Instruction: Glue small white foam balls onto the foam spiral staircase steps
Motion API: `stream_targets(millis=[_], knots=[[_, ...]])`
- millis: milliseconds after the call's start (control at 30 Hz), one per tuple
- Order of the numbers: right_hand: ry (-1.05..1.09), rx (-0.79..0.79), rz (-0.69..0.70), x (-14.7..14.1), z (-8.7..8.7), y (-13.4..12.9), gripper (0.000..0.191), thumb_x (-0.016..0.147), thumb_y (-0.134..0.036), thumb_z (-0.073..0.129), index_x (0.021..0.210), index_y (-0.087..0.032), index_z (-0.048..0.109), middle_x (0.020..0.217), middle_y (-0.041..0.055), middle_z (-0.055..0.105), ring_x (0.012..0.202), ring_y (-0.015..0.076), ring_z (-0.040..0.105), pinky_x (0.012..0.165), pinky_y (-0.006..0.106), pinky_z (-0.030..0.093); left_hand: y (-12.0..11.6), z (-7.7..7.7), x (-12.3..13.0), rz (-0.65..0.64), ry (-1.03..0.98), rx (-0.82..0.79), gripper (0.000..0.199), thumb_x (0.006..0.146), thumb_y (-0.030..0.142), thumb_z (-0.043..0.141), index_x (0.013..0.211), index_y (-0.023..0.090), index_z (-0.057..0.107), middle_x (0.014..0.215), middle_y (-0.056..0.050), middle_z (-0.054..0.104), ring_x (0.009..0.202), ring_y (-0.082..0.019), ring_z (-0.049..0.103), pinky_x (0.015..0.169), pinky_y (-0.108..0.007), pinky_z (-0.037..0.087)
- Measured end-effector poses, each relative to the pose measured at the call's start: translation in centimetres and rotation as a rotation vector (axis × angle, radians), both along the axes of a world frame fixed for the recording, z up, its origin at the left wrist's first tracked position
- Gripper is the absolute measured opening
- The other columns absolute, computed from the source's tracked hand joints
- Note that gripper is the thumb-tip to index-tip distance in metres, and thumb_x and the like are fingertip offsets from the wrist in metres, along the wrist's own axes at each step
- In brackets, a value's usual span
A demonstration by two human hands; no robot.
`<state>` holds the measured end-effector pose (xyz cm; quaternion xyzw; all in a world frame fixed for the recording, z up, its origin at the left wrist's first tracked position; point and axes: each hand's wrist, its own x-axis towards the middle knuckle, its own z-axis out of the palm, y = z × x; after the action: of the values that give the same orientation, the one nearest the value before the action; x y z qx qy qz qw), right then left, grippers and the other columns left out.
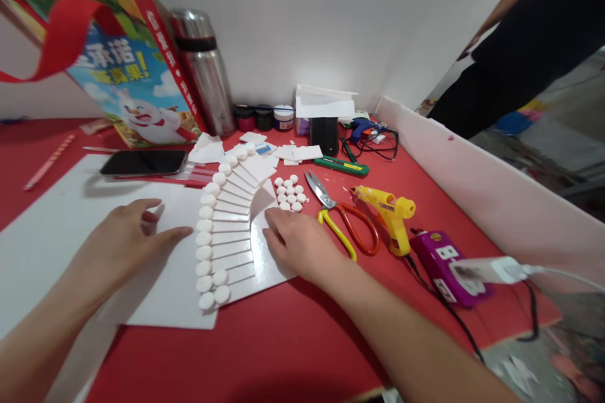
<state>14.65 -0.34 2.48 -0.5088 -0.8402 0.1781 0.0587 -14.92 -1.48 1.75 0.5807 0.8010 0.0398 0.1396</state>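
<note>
A curved white card strip (231, 227) lies on a white board, divided by several grey slits and edged on its left with round white tablet-like discs (204, 252). Two more discs sit inside that row at the lower end. My left hand (125, 239) hovers over white paper left of the strip, thumb and forefinger spread, holding nothing. At the strip's inner curve my right hand (302, 242) rests on the board (262, 261), its thumb and forefinger bent and slightly apart. Nothing shows between them. Behind that hand is a cluster of loose white discs (289, 192).
Right of my right hand lie scissors (347, 217), a yellow glue gun (390, 208) and a purple power strip (449, 267). A green cutter (341, 165), phone (144, 163), steel flask (203, 75) and gift box (142, 88) stand farther back. A person (534, 38) is beyond the right partition.
</note>
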Motion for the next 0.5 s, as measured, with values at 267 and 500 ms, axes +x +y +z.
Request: stream_targets(millis=[267, 500], knots=[[-0.107, 0.045, 0.054, -0.3, 0.0, -0.3, 0.026, 0.104, -0.026, 0.04, 0.113, -0.015, 0.061, 0.101, 0.01, 0.073, 0.079, 0.0251, 0.071, 0.053, 0.033, 0.032, 0.7, 0.8, 1.5, -0.094, 0.01, -0.034, 0.052, 0.085, 0.063, 0.052, 0.105, 0.016, 0.062, 0.088, -0.008, 0.067, 0.083, -0.03, 0.064, 0.074, -0.035, 0.045], [-0.151, 0.063, 0.072, -0.4, -0.3, -0.3, 0.026, 0.105, -0.025, 0.039, 0.115, -0.013, 0.059, 0.101, 0.0121, 0.073, 0.081, 0.026, 0.071, 0.057, 0.033, 0.04, 2.0, -0.4, 1.4, -0.247, 0.007, 0.152, 0.07, 0.082, 0.047, 0.056, 0.14, 0.007, 0.052, 0.133, -0.022, 0.055, 0.115, -0.035, 0.058, 0.1, -0.045, 0.045]])
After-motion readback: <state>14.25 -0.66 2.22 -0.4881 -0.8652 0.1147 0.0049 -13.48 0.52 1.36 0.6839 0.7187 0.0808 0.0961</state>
